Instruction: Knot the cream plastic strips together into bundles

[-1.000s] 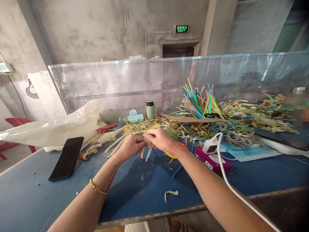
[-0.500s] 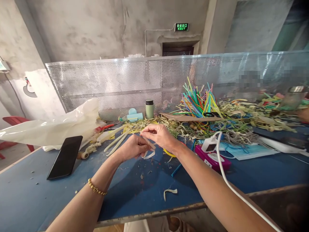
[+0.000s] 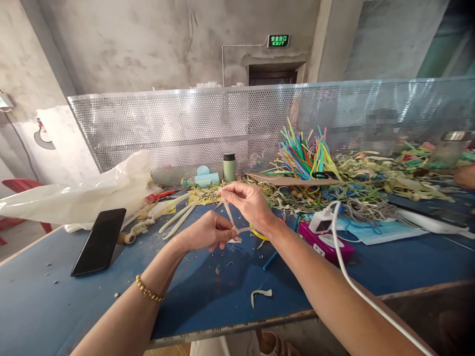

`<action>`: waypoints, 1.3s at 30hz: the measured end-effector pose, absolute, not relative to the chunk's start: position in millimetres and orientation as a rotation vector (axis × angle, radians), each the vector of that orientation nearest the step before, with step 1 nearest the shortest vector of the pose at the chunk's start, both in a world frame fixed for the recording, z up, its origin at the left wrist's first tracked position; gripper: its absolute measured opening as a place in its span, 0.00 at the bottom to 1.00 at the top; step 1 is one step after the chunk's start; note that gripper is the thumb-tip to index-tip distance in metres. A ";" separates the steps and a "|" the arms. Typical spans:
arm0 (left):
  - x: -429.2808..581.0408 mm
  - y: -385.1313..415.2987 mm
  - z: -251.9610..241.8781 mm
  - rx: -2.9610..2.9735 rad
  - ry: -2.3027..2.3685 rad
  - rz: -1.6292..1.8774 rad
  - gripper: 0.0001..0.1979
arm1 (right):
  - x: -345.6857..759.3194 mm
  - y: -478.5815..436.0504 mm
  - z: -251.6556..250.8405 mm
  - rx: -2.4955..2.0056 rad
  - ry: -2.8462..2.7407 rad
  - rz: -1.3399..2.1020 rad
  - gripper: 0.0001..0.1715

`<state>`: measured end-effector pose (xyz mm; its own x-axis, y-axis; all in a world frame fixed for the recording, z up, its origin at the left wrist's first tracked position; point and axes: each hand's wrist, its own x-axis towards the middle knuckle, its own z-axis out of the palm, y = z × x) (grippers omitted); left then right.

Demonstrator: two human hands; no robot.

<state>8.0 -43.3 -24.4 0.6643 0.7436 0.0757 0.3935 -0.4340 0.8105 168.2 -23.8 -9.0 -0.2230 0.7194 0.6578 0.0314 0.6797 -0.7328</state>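
Note:
My left hand (image 3: 210, 231) is closed, its thumb and fingers pinching a thin pale strip (image 3: 229, 212) that looks soft and flat. Above it and to the right, my right hand (image 3: 247, 203) pinches the strip's upper end between thumb and fingertips. Between the hands the strip runs fairly straight. Another pale length sticks out to the right from the left fingertips, and a short end hangs below them. A loose scrap of similar pale material (image 3: 261, 294) lies on the blue table (image 3: 193, 306) near its front edge.
At the left lie a black phone (image 3: 99, 241) and a plastic bag (image 3: 107, 190). A green bottle (image 3: 229, 168) stands behind my hands. To the right are colourful thin tubes (image 3: 302, 151), tangled strips (image 3: 371, 170), a magenta box (image 3: 326, 241) and a white cable (image 3: 343, 262).
My right hand has moved up, away from my left, drawing the strip between them straighter. My left hand has shifted slightly down and right.

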 end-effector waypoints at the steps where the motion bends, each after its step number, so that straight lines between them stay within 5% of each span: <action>1: 8.0 -42.8 -24.8 2.057 0.867 0.548 0.14 | 168.5 -23.1 -9.2 -0.616 -1.705 0.708 0.12; 9: 3.1 -31.2 -28.1 1.694 0.872 0.950 0.14 | 189.4 -10.8 0.8 -0.980 -1.754 0.054 0.22; 13: 0.4 -25.6 -28.3 1.582 0.877 1.126 0.14 | 193.6 -7.8 -2.5 -1.189 -1.833 0.356 0.33; 19: -0.2 -24.9 -29.6 1.643 0.842 1.069 0.18 | 178.9 -10.8 -16.2 -0.919 -1.812 0.818 0.22; 39: -0.8 -29.2 -26.4 1.634 0.796 1.046 0.25 | 168.5 -20.7 -17.1 -0.824 -1.779 0.860 0.13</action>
<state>-0.8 -29.2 -26.4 0.4096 0.8757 0.2558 0.0134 -0.2862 0.9581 168.5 -20.7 -17.1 -0.3114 0.8309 0.4611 0.1544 0.5230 -0.8382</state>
